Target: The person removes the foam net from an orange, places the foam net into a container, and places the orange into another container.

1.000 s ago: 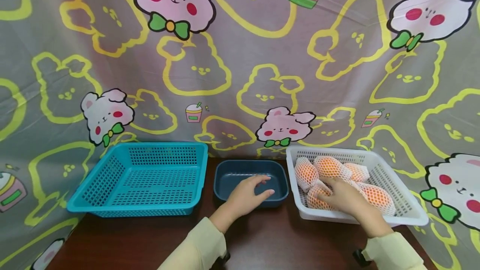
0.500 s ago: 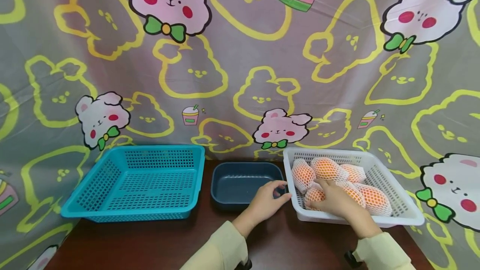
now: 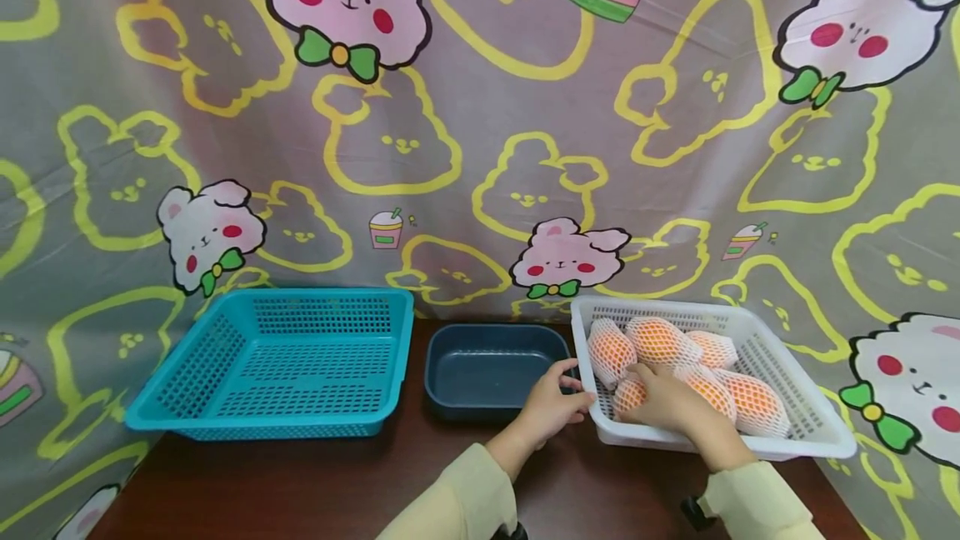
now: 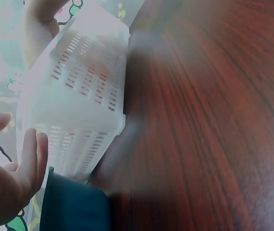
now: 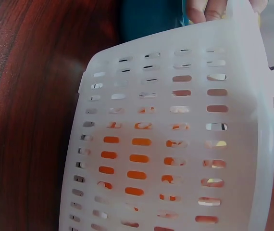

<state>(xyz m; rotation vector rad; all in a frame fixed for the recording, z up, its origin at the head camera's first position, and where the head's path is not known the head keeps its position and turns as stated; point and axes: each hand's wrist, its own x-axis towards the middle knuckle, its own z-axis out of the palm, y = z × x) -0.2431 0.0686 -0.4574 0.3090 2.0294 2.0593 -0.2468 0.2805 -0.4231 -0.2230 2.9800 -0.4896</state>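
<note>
Evidently the right hand (image 3: 667, 398) was nearer, its fingers curled round a netted fruit (image 3: 628, 394) at their nine o'clock, in the eight o'clock corner of the white basket (image 5: 245, 159); the fruit's long axis was hidden. Further toward nine, the left hand (image 3: 549, 405) pinched the basket's rim. White foam mesh wrapped orange skin; the basket was slotted plastic.
</note>
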